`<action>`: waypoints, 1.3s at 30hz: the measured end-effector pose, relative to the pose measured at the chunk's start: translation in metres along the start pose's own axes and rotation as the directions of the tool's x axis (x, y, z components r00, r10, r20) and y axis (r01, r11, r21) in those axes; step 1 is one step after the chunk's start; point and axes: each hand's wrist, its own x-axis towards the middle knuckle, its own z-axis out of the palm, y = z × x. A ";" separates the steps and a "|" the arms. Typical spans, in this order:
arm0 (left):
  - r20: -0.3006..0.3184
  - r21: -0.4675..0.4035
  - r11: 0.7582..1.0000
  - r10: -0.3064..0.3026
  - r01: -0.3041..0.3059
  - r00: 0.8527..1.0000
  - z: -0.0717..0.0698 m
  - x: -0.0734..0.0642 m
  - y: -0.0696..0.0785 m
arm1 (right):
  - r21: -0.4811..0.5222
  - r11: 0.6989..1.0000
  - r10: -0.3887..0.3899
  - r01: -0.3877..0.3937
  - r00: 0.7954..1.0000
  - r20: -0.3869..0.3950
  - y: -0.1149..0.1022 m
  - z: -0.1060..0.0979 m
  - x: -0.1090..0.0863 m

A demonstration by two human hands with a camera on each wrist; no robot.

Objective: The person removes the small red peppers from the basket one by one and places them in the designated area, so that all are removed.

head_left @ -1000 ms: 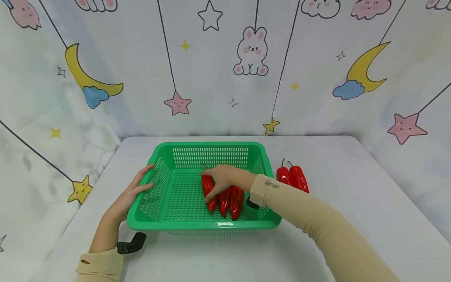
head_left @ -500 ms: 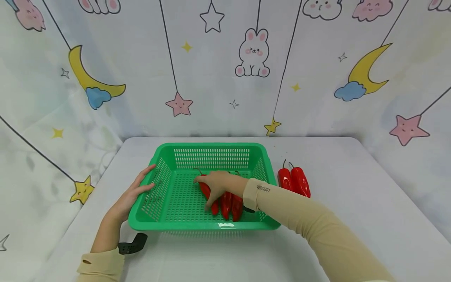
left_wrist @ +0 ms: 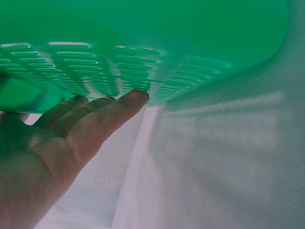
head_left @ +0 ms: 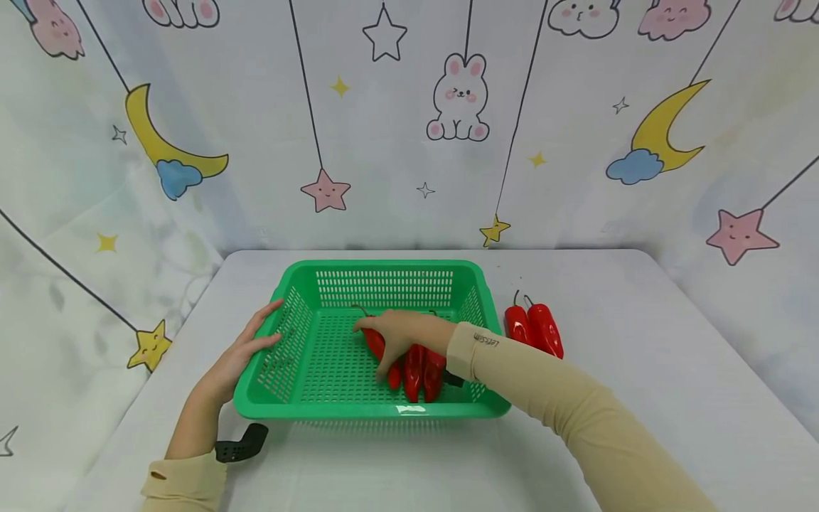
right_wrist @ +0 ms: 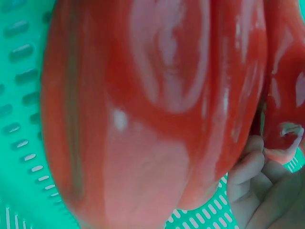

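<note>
A green basket (head_left: 301,409) with slotted walls stands on the table. My left hand (head_left: 233,359) holds its left rim, thumb and one finger over the top. In the left wrist view, the other fingers (left_wrist: 107,119) lie nearly straight against the outer wall. Inside the basket, my right hand (head_left: 399,331) grips a glossy red chili pepper (head_left: 374,343), its stem end pointing up and left. Two more red chili peppers (head_left: 413,373) lie to its right, partly hidden by the hand and sleeve. Their shiny sides fill much of the right wrist view, the curled fingers (right_wrist: 248,167) at lower right.
Right of the basket, two red chili peppers (head_left: 544,328) lie on the white table (head_left: 640,355), their lower ends behind the right sleeve (head_left: 544,384). A patterned cloth (head_left: 397,142) hangs behind the table. Black straps (head_left: 242,444) sit at the wrists.
The right hand has shifted slightly left inside the basket, and the gripped chili pepper now leans with its stem end further left. The left hand has stayed at the rim.
</note>
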 end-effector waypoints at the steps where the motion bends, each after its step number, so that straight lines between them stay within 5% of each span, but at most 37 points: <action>1: -0.001 0.001 1.000 0.000 0.000 1.000 0.000 0.000 0.000 | 0.004 1.000 -0.006 0.006 1.000 -0.003 0.000 0.000 0.000; 39: 0.009 -0.004 1.000 0.012 -0.012 1.000 -0.001 -0.001 -0.001 | 0.209 0.967 -0.114 0.147 0.980 -0.163 0.009 -0.051 -0.052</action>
